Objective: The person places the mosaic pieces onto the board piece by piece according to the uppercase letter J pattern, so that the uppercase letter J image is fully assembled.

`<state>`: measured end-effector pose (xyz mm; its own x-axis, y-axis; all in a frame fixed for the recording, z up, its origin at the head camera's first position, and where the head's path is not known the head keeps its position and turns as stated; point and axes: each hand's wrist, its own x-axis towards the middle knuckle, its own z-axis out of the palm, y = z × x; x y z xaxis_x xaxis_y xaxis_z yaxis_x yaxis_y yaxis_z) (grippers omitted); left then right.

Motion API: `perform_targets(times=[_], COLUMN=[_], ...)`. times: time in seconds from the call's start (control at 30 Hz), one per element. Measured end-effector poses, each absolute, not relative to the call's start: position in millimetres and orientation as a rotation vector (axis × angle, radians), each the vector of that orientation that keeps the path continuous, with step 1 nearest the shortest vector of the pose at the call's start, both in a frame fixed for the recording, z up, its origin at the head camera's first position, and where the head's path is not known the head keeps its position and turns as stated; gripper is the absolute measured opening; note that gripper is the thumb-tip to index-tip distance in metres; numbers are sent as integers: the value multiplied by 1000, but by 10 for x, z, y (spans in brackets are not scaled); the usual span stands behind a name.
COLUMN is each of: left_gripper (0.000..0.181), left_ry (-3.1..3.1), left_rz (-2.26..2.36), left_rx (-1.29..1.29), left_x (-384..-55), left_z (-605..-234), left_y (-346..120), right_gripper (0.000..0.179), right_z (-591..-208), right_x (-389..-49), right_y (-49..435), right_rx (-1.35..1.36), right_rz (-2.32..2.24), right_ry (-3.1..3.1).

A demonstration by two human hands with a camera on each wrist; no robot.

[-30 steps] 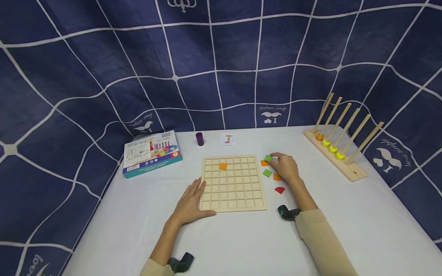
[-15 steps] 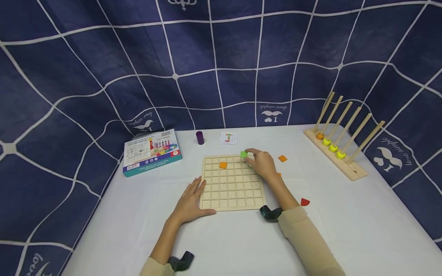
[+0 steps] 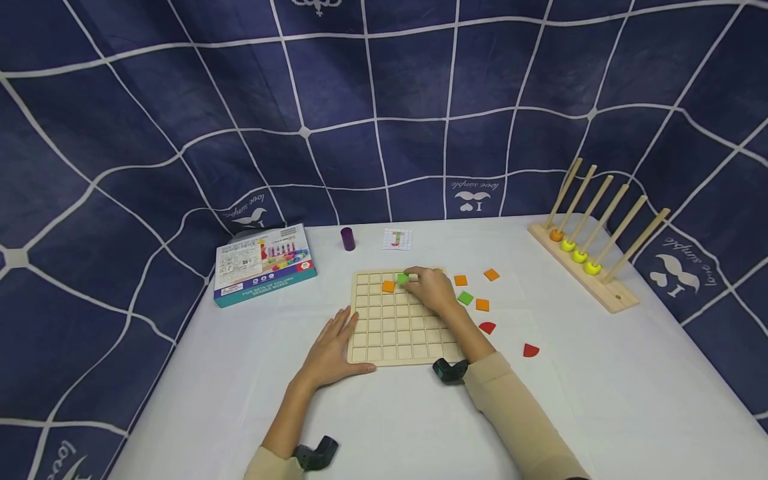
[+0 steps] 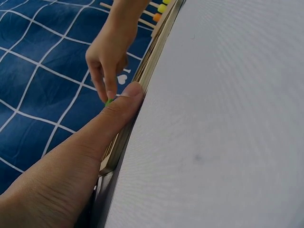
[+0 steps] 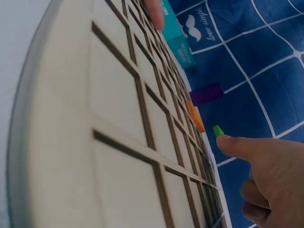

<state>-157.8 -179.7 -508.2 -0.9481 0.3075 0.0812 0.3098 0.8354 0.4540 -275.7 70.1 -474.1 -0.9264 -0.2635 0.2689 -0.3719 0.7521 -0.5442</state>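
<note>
Tabletop (image 3: 396,420), one board (image 3: 382,337), two green tiles (image 3: 465,298)

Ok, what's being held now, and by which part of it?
The right hand pinches a green tile by the side nearest that hand; the left hand rests against the edge of the wooden board.

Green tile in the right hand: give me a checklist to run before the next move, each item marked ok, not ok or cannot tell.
1. Grip: the right hand pinches the green tile between thumb and fingers. Ok.
2. Board held: the left hand touches the left and near edges of the grid board. Ok.
3. Green tile seated in a cell: the right wrist view shows it held clear of the board. Not ok.
4. Green tile lined up with one cell: cannot tell.
5. Orange tile flush in its cell: cannot tell.
6. Pattern card uncovered: ok.
</note>
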Motion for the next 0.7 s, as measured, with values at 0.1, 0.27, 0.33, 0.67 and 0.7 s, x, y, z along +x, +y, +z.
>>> perform_targets(times=[0.1,0.27,0.33,0.67,0.7], left_gripper=[120,119,119,118,118], left_ry=[-3006,-3003,-3001,-2987,-2988], left_rz=[-744,-745,-748,-753,-752], left_rx=[-507,-516,-517,-519,-519], left_x=[-1576,-1579,-1580,-1576,-1575], left_z=[-5076,-5068,-5072,-5081,-5078], left_y=[-1799,-1799,-1800,-1804,-1804], right_gripper=[31,30,30,31,31], right_z=[-4786,-4820,-4825,-4868,-4870], right_x=[-2763,-2773,-2774,-2781,-2780], right_y=[681,671,672,690,685], right_rx=[521,531,539,585,589], right_rz=[900,865,869,910,920], right_ry=[-2790,-2830,-2840,-2823,-2807])
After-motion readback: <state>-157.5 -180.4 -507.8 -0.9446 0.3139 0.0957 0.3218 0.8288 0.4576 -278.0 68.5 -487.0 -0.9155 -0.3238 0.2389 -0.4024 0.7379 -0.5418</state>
